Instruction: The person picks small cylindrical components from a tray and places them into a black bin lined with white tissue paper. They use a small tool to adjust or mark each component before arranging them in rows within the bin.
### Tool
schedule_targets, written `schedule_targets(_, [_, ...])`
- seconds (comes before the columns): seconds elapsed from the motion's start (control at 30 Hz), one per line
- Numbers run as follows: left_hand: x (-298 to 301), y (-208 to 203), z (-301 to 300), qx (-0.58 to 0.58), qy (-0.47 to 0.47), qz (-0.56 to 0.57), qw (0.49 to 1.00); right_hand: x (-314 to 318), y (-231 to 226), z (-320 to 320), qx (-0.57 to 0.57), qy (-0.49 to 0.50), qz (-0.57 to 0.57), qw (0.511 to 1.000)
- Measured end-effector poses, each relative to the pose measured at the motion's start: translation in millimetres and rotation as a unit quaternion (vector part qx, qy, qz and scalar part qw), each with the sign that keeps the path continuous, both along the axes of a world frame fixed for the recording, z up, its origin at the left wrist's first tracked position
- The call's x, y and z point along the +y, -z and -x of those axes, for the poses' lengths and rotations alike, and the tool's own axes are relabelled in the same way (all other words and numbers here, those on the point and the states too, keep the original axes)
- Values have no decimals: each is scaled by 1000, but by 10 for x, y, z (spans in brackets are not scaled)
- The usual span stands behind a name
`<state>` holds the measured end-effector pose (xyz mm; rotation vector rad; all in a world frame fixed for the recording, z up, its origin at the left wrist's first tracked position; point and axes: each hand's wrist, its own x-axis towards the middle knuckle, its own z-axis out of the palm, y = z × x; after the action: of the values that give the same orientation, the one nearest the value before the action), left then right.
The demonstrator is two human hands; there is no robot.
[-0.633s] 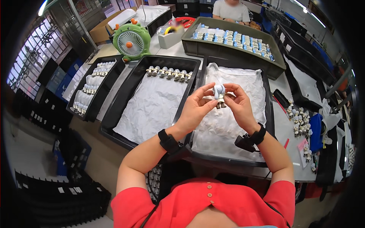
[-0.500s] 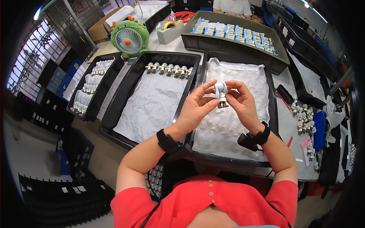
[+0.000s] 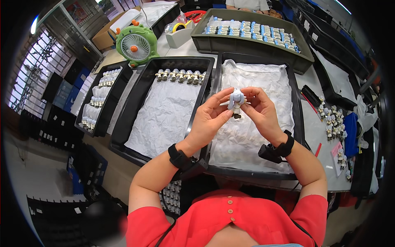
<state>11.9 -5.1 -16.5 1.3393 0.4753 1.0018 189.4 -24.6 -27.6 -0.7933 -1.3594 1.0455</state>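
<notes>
A small figurine (image 3: 236, 102) with pale blue-white hair, a whitish body and dark feet is held upright between both hands. My left hand (image 3: 214, 113) pinches it from the left with thumb and fingers. From the right, my right hand (image 3: 260, 111) grips it the same way, fingertips near the head. Below the hands lies a black tray (image 3: 297, 123) lined with crumpled white paper (image 3: 251, 144). Left of it, a second black tray (image 3: 123, 123), also paper-lined, bears a row of similar figurines (image 3: 180, 76) along its far end.
A narrow black tray (image 3: 98, 127) of figurines stands at far left, near a green fan (image 3: 135, 44). An olive bin (image 3: 247, 44) of blue-and-white figurines is at the back. Loose figurines (image 3: 334, 121), a red pen (image 3: 318, 150) and a blue box (image 3: 351, 133) lie at right. Across sits another person (image 3: 249, 5).
The figurine has turned in my fingers, from its back hair showing to a more frontal side. Both hands stay around it over the right tray. The view has shifted slightly.
</notes>
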Motion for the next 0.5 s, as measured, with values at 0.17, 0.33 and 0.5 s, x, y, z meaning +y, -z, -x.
schedule_targets(0.17, [28,27,19,-5,2,39,999,5,2,-11,7,-10,12,1000])
schedule_targets(0.33, [42,48,14,-27,9,64,998,12,27,-12,17,-13,24,999])
schedule_targets(0.5, [33,41,5,-17,-2,61,998,15,36,-9,19,-26,45,998])
